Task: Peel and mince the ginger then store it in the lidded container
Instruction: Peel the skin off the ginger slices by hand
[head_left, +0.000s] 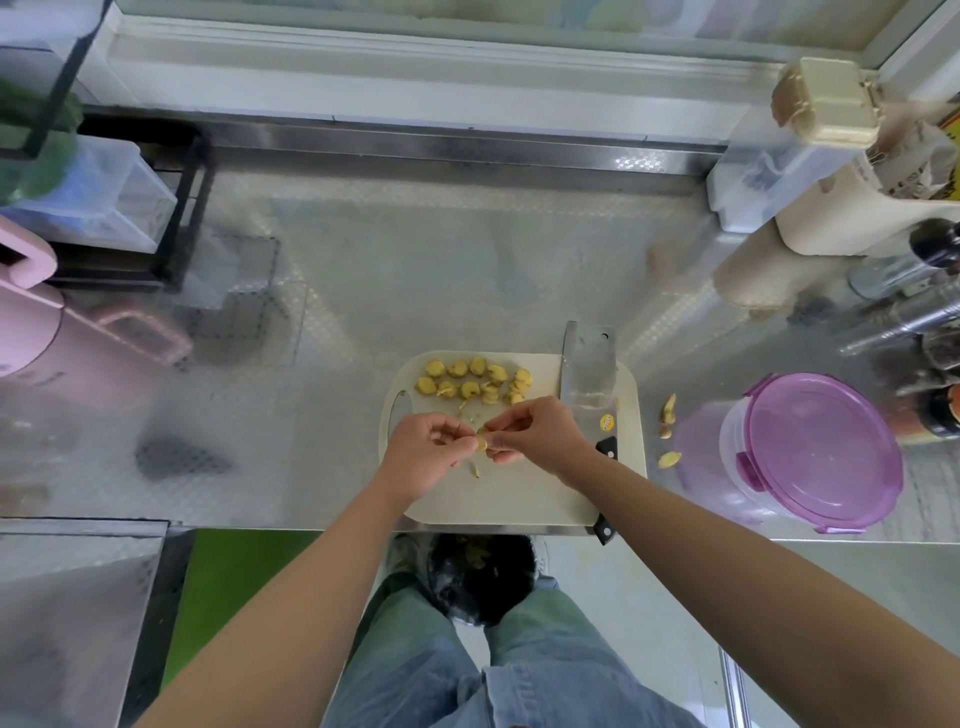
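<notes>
Legs: jeans (519, 686) fill the bottom centre of the frame, with a black bin (478, 577) just above them, under the edge of the surface (311, 415).
Left grip (426, 452): low centre of the frame, over the board; fingers curled, fingertips pinching the left side of the ginger piece.
Right grip (540, 434): just right of the left one, fingers curled, thumb and fingertips pinching the same piece from the right.
Ginger piece (482, 441): small and yellow, held between both grips just above the board.
Board (519, 499): pale, with rounded corners, lying on the metal surface at its near edge, centre of the frame. One small scrap (475, 470) lies on it below the grips.
Slices (470, 382): about a dozen yellow ginger rounds in two loose rows along the board's top edge, above the grips.
Cleaver (589, 369): flat on the board's right side, the blade pointing to the top of the frame and reaching past the board's edge; the black handle runs under the right wrist to the edge of the surface.
Peelings (667, 410): a few bits on the surface just right of the board.
Container (821, 452): clear, with a purple clip lid on it, at the right of the frame beyond the peelings.
Jug (52, 332): pink, at the left edge.
Rack (182, 208): black, upper left, holding a clear box.
Bottles (935, 312): right edge, with a beige-lidded box (826, 101) above them in the upper right.
</notes>
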